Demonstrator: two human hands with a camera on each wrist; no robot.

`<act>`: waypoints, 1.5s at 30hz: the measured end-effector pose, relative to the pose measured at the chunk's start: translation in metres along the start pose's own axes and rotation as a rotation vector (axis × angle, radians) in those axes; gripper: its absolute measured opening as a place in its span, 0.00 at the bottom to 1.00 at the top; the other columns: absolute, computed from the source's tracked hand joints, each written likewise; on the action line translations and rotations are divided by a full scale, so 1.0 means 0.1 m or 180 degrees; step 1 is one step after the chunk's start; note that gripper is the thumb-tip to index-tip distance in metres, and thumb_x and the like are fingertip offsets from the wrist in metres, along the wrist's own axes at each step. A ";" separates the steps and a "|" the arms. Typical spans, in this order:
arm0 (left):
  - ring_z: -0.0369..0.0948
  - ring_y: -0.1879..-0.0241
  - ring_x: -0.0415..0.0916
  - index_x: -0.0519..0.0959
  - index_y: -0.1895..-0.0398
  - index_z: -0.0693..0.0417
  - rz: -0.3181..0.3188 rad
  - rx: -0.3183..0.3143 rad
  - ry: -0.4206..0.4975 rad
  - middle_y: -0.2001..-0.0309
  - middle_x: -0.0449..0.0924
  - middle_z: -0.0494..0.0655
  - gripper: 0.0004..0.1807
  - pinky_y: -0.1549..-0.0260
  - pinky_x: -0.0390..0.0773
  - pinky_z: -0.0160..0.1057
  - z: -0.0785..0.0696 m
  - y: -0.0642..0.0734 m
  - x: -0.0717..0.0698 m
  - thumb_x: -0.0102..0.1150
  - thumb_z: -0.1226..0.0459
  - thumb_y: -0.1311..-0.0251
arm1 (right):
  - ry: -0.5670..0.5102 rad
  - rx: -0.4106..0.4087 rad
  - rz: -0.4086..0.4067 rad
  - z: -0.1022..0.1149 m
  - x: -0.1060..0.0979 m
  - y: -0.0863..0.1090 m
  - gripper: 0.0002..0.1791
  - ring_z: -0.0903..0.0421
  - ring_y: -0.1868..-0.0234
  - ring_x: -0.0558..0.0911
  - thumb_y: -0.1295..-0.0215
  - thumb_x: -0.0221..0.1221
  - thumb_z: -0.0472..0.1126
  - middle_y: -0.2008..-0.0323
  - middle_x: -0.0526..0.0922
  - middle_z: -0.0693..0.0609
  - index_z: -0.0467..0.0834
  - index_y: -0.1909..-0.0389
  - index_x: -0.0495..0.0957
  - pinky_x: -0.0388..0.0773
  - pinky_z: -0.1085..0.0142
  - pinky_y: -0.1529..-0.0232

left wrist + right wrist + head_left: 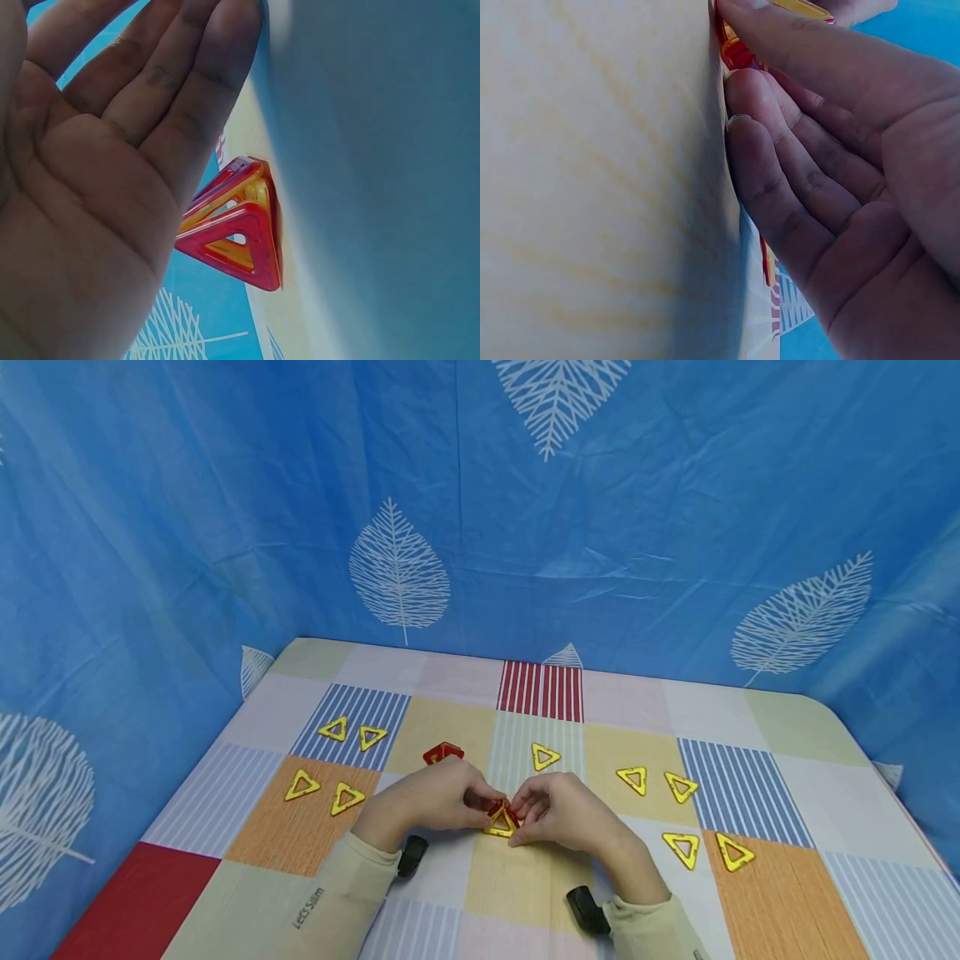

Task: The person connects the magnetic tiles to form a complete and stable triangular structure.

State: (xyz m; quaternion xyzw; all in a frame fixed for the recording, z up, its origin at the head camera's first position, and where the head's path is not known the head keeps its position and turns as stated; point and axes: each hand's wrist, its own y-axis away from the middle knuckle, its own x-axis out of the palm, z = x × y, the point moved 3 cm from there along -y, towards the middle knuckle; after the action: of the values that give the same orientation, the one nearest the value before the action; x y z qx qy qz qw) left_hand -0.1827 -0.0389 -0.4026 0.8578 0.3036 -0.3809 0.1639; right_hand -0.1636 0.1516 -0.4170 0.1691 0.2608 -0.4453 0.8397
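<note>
In the head view my left hand (446, 797) and right hand (558, 810) meet over a small red-and-yellow build of triangular tiles (498, 832) on the table. The left thumb and fingers pinch its left side; the right thumb and fingertips grip its right side. A yellow triangle faces me, with red pieces behind it. In the right wrist view the fingers hide most of this build (739, 56), and their tips lie close along the tabletop. Just beyond the left hand stands a red-and-yellow tile pyramid (444, 750), partly covered in the head view but plainer in the left wrist view (259, 277).
Several loose yellow triangle tiles (303, 793) lie to the left, and several more tiles (681, 837) to the right. A single yellow triangle (535, 757) lies beyond the hands. A patchwork cloth (547, 893) covers the table; a blue leaf-patterned curtain (637, 485) hangs behind.
</note>
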 end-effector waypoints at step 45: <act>0.35 0.64 0.72 0.87 0.52 0.46 0.0058 -0.0311 -0.0079 0.65 0.76 0.32 0.21 0.63 0.74 0.33 0.05 -0.02 0.06 0.80 0.57 0.51 | 0.0130 0.0484 -0.0690 -0.11 -0.41 0.20 0.13 0.56 0.70 0.80 0.47 0.76 0.37 0.71 0.81 0.54 0.41 0.64 0.83 0.78 0.63 0.68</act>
State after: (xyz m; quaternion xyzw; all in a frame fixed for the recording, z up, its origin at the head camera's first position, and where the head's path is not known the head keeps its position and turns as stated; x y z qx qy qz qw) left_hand -0.1832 -0.0376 -0.4106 0.8468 0.3120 -0.3748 0.2127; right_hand -0.1688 0.1949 -0.4007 0.2121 0.2601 -0.5484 0.7659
